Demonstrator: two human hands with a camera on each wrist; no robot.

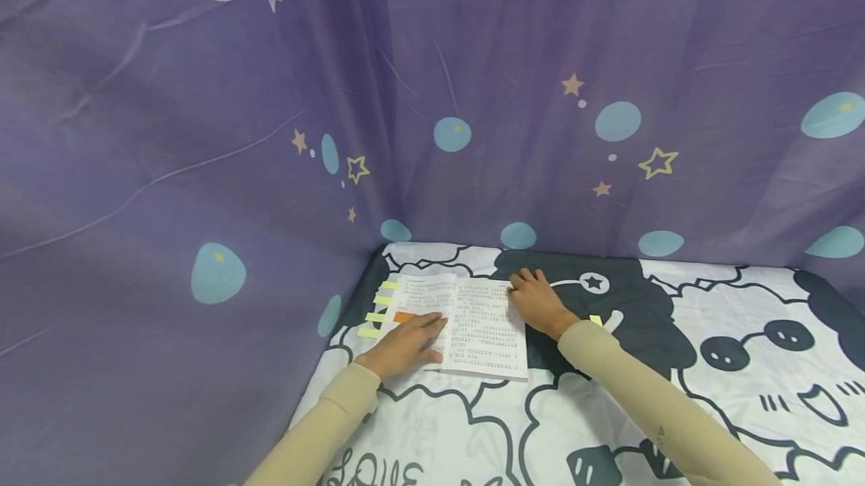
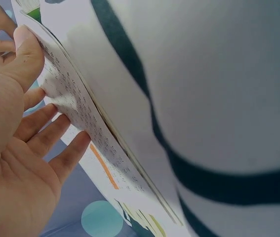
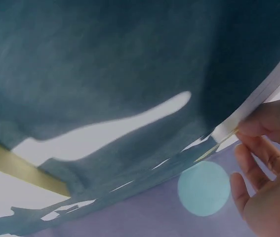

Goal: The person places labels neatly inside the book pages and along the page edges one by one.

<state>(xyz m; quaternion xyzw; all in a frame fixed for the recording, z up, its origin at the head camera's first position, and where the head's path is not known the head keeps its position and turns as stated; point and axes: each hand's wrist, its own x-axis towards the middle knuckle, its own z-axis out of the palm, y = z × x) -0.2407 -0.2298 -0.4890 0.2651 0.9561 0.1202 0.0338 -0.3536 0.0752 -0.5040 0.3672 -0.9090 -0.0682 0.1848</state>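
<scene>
One yellow tab at the book's right edge is pinched by the right hand; sheet stretches beyond. Left hand, fingers extended, touches white printed pages.

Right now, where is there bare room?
Bare patterned cloth lies between the sleeves, nearer than the open book, and right of the right sleeve, around the printed face. Crowded: the book, left hand over it, right hand at its edge, yellow tabs along its left.
</scene>
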